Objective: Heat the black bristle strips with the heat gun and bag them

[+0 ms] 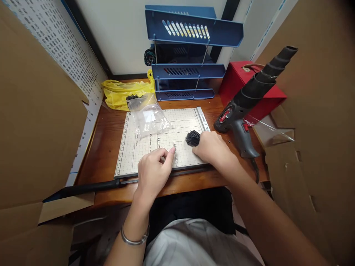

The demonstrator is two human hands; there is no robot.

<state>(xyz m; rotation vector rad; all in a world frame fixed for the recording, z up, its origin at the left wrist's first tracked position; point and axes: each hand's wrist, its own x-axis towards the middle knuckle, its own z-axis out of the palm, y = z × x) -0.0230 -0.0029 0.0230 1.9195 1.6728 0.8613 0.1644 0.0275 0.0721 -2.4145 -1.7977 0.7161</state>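
Note:
A bundle of thin black strands (192, 138) pokes out to the left of my right hand (211, 148), which is wrapped round it over the right part of the paper trimmer board (183, 123). My left hand (154, 166) is curled above the board's front edge, its thumb raised beside the bent index finger. Whatever its fingers may hold is hidden. Behind my left hand, a clear plastic bag (155, 120) with a white label lies on the board. The trimmer's black handle (91, 187) sticks out at the front left.
On the right stands a grey heat gun (238, 114), nozzle up, before a red box (235, 79). Blue tiered trays (191, 70) are at the back. A yellow bag (116, 94) lies back left, with black strands (134, 98) beside it. Cardboard walls (33, 122) flank the wooden desk (101, 147).

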